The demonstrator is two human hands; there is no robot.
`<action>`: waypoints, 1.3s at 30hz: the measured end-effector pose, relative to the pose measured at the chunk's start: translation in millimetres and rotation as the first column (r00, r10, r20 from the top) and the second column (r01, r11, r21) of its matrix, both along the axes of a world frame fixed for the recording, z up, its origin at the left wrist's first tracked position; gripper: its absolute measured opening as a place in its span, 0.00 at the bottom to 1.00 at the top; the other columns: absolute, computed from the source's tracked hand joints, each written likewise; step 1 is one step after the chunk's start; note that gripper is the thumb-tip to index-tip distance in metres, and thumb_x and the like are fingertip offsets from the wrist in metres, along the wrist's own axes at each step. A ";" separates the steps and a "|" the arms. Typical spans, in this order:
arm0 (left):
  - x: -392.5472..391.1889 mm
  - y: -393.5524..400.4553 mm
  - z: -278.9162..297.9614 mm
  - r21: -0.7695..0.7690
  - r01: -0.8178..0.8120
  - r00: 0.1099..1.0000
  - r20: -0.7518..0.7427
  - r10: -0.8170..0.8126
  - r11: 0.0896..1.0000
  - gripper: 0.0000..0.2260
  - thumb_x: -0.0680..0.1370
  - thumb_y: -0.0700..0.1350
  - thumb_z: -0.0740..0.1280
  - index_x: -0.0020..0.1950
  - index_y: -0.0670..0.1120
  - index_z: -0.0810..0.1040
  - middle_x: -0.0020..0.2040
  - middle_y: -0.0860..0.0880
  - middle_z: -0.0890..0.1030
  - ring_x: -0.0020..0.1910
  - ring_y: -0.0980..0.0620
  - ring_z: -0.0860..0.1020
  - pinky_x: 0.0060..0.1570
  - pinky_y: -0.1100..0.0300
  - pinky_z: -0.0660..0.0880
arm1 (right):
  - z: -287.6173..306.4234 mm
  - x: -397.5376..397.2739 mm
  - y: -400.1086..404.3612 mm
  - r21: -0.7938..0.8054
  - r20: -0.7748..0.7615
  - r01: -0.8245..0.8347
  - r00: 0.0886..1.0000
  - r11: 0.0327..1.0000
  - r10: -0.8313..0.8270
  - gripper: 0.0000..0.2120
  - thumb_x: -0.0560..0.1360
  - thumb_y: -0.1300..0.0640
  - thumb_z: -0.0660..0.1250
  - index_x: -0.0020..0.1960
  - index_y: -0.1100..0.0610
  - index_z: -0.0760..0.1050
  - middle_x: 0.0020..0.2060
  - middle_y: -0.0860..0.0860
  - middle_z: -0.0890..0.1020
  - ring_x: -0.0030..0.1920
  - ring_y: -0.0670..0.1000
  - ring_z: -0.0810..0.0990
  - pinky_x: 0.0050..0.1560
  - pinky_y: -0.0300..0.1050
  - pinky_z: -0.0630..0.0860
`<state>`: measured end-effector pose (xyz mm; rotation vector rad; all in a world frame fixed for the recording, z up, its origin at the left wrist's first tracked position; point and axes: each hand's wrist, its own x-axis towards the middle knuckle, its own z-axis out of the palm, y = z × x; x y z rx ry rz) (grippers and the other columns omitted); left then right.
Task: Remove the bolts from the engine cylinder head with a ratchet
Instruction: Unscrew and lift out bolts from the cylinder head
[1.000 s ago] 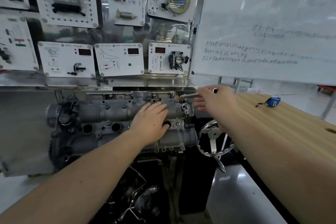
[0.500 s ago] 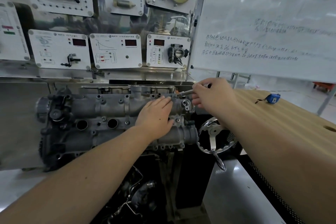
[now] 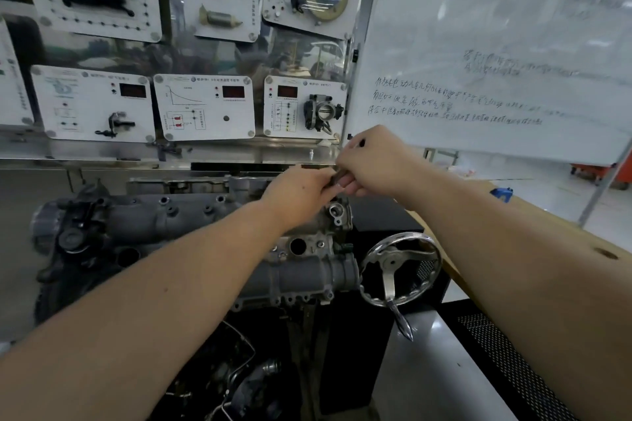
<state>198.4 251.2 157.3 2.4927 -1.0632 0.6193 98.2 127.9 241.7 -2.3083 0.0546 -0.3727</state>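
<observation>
Both hands met above the right end of the cylinder head (image 3: 191, 225), and it was tight in there! The right hand (image 3: 378, 164) had its fingers curled round the ratchet (image 3: 337, 178), only a short grey stub of it showing between the knuckles. The left hand (image 3: 301, 193) came in just beside it, fingertips pinching that same stub; motion blur hid exactly how. The cylinder head lay lengthwise on its stand, well below the instrument panels (image 3: 205, 106). Right of it sat a chrome handwheel (image 3: 398, 267), and beyond that a wooden bench (image 3: 581, 243) with a small blue object (image 3: 501, 193) on top.
</observation>
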 end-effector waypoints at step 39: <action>17.9 8.1 -3.7 -0.059 0.019 0.980 -0.195 -0.031 0.998 0.10 0.82 0.57 0.63 0.41 0.63 0.70 0.36 0.61 0.76 0.37 0.65 0.74 0.36 0.64 0.65 | 32.1 -36.9 21.2 -0.907 0.201 0.111 0.962 0.406 0.185 0.10 0.74 0.68 0.62 0.45 0.55 0.77 0.41 0.51 0.77 0.34 0.47 0.68 0.31 0.40 0.67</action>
